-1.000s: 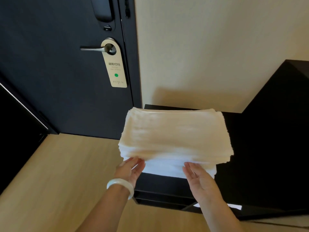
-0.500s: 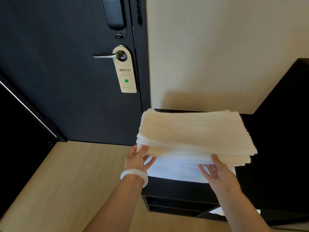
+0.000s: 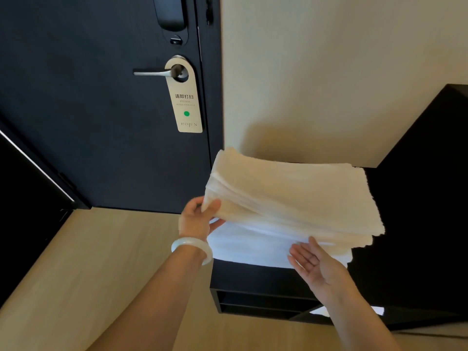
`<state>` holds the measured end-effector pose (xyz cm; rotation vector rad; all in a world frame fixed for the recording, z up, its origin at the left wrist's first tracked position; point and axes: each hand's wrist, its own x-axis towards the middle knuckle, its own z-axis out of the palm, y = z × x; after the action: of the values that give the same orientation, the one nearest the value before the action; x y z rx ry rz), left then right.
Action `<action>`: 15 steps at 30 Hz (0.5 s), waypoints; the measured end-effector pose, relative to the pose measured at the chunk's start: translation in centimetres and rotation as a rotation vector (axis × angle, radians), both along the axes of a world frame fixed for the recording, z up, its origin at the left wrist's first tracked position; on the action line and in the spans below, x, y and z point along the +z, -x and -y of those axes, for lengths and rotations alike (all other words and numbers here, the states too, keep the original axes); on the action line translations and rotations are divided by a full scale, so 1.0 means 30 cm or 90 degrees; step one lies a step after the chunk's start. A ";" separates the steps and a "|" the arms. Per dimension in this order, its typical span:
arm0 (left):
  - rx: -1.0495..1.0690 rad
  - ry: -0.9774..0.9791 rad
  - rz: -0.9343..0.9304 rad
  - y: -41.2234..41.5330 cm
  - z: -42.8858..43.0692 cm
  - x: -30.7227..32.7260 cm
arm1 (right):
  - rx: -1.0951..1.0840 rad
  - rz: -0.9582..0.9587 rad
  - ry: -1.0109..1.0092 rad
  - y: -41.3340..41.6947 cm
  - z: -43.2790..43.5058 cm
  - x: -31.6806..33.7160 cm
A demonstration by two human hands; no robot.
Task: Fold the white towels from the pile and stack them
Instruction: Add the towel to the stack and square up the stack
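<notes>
A thick stack of white cloth towels [image 3: 291, 198] lay flat on top of a low black wooden shelf unit [image 3: 253, 277], which stood against the plain cream wall [image 3: 329, 72] just right of a dark navy door [image 3: 101, 122]. The stack was made of many thin layers. Its upper layers looked warm and creamy in the light, with soft, slightly ragged edges along the right side. The bottom layers showed a cooler, brighter white where they stuck out at the near edge.

The left hand [image 3: 197, 219], with a pale white bangle [image 3: 192, 248] on its wrist, grasped the near left corner of the upper layers, thumb on top and fingers beneath. That corner was raised off the white layers below, so the upper bundle tilted up on the left.

The right hand [image 3: 314, 264] was relaxed, palm up with straight fingers. Its fingertips touched the near edge of the stack, under the upper bundle and against the lower white layers, and it gripped nothing.

A silver lever door handle [image 3: 154, 72] carried a beige card door hanger [image 3: 186, 102] with a green dot. Light wooden flooring [image 3: 101, 274] ran below both forearms.
</notes>
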<state>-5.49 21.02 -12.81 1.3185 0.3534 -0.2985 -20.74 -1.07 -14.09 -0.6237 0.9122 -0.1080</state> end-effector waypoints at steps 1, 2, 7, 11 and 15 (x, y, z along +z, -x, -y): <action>0.011 -0.014 -0.029 0.000 -0.002 -0.014 | 0.003 -0.002 0.002 0.003 -0.007 -0.007; 0.019 -0.022 -0.075 0.005 -0.004 -0.030 | 0.003 -0.004 0.001 0.007 -0.014 -0.014; 0.036 -0.026 -0.161 0.025 -0.023 -0.086 | -0.031 -0.018 -0.019 0.029 -0.026 -0.045; 0.106 0.004 -0.209 0.041 -0.045 -0.093 | -0.045 0.009 -0.048 0.048 -0.026 -0.056; -0.001 -0.074 -0.200 0.065 -0.026 -0.116 | -0.123 0.026 -0.078 0.057 -0.019 -0.062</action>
<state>-7.43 21.81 -16.29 1.3864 0.6422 -0.4952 -22.43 -0.51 -15.96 -0.4177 0.9302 -0.2355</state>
